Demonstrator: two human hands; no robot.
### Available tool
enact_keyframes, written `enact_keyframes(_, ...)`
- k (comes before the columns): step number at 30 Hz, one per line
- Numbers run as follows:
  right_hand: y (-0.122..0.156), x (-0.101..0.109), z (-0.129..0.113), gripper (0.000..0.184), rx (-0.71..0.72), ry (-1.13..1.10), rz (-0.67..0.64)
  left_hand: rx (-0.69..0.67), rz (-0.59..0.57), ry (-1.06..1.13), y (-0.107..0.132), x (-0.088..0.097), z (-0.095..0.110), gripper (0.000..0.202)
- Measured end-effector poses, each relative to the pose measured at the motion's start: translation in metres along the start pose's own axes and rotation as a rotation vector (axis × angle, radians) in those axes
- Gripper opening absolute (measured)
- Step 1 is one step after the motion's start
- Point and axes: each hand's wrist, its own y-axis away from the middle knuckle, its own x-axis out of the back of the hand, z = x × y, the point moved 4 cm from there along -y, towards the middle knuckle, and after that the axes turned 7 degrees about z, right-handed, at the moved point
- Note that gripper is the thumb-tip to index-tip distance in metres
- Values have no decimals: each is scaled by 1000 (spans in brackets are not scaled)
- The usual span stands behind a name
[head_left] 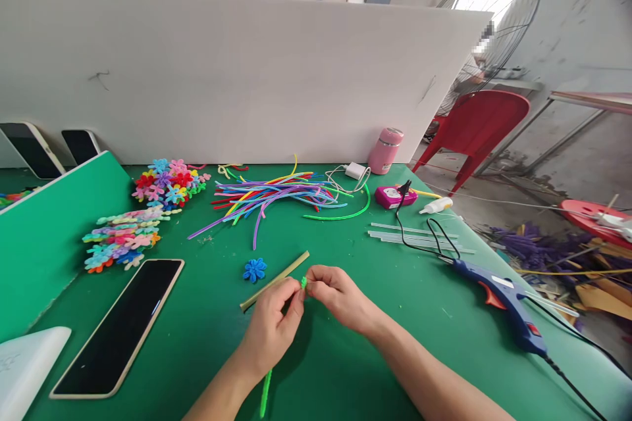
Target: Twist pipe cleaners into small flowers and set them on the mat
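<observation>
A green desk (419, 289) fills the view, backed at 12 o'clock by a white board (247, 79). A dark phone (118, 325) lies flat at 8 o'clock from the hands, and a blue glue gun (498, 296) rests on its side at 3 o'clock with its black cord looping up toward 1 o'clock. A loose heap of coloured pipe cleaners (276, 197) spreads at 12 o'clock, and finished flowers (148, 210) are piled at 10 o'clock. The left hand (271, 322) and right hand (336, 296) meet low in the middle of the desk. Between them a stick (286, 270) slants up toward 1 o'clock; the left fingers (295, 306) are closed around its lower part. The right fingers (316, 283) are pinched together on the coiled end of a green pipe cleaner (303, 281), which sits against the stick, its tail trailing out under the left wrist toward 6 o'clock. A small blue flower (255, 270) lies just beside the stick at 10 o'clock.
</observation>
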Motion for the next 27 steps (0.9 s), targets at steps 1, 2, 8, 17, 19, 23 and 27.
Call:
enact_keyframes(1,-1,-1,4,13,-52,-70,-22,-47,28,-30,0,1,2,25)
enact_keyframes(2,-2,-2,6,12,-92,-130,-35,-66,45,-38,0,1,3,24)
enact_keyframes(8,-4,3,4,21,-33,-293,47,312,-32,349,0,-7,-16,29)
enact_keyframes(17,-1,3,0,25,22,-234,48,431,-74,611,3,-13,-22,24)
enact_keyframes(19,-2,3,1,24,4,-186,68,409,-65,584,3,-12,-20,27)
enact_keyframes(23,-4,1,4,24,-78,-252,56,369,-74,565,3,-12,-16,30)
enact_keyframes(27,-4,2,3,24,-64,-309,26,399,-84,610,3,-13,-17,28)
